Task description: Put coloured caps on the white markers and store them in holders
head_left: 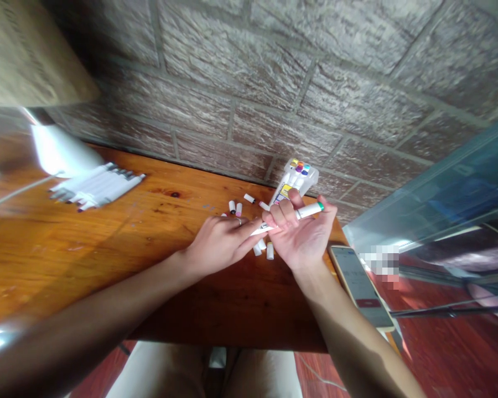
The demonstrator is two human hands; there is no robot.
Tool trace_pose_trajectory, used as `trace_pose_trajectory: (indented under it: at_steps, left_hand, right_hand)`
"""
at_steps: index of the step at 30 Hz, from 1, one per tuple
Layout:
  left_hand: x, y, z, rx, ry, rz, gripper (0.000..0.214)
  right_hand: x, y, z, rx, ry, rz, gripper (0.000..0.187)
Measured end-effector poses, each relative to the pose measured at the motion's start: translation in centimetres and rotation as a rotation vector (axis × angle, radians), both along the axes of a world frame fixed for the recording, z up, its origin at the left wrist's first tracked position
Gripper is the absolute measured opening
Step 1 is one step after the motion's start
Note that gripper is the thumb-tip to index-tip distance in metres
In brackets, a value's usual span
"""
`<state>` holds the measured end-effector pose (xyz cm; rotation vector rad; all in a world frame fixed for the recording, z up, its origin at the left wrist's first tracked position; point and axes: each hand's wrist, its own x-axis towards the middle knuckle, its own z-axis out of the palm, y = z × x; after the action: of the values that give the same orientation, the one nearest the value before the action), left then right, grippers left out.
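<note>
A white marker pen with a green end (pixel 310 210) lies slantwise across both hands, above the wooden table. My right hand (pixel 301 237) is turned palm up, its fingers curled round the marker's barrel. At the marker's lower left end, my left hand (pixel 219 243) pinches it between thumb and fingers. Several loose marker caps (pixel 239 209) lie on the table around the hands, some partly hidden behind them. Just behind my right hand stands a clear marker case (pixel 305 179) with several coloured marker ends showing at its top.
A pile of white markers (pixel 97 187) lies at the left, by the white base of a lamp (pixel 62 149). On the right edge of the wooden table (pixel 182 221) rests a phone (pixel 361 287). Behind is a brick wall (pixel 203 110); a glass panel (pixel 440 177) stands at the right.
</note>
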<state>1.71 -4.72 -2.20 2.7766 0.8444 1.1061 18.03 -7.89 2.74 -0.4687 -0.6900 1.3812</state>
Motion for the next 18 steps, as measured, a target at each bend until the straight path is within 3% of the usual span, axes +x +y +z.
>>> trace_pose_trajectory:
  at_steps: [3, 6, 12, 18]
  left_hand:
    - [0.1, 0.0, -0.1, -0.016, -0.017, 0.016, 0.034]
    - [0.2, 0.0, 0.2, -0.134, -0.09, -0.028, 0.029]
    - [0.3, -0.1, 1.4, -0.592, -0.233, -0.274, 0.028]
    - [0.7, -0.6, 1.7, -1.023, -0.314, -0.543, 0.027]
  right_hand:
    - [-0.2, 0.0, 0.0, 0.0, 0.01, 0.009, 0.043]
    - [-0.2, 0.0, 0.0, -0.004, 0.017, 0.019, 0.043]
    - [0.9, 0.4, 0.2, -0.021, 0.024, 0.027, 0.041]
    - [0.8, 0.8, 0.2, -0.06, -0.168, 0.035, 0.052]
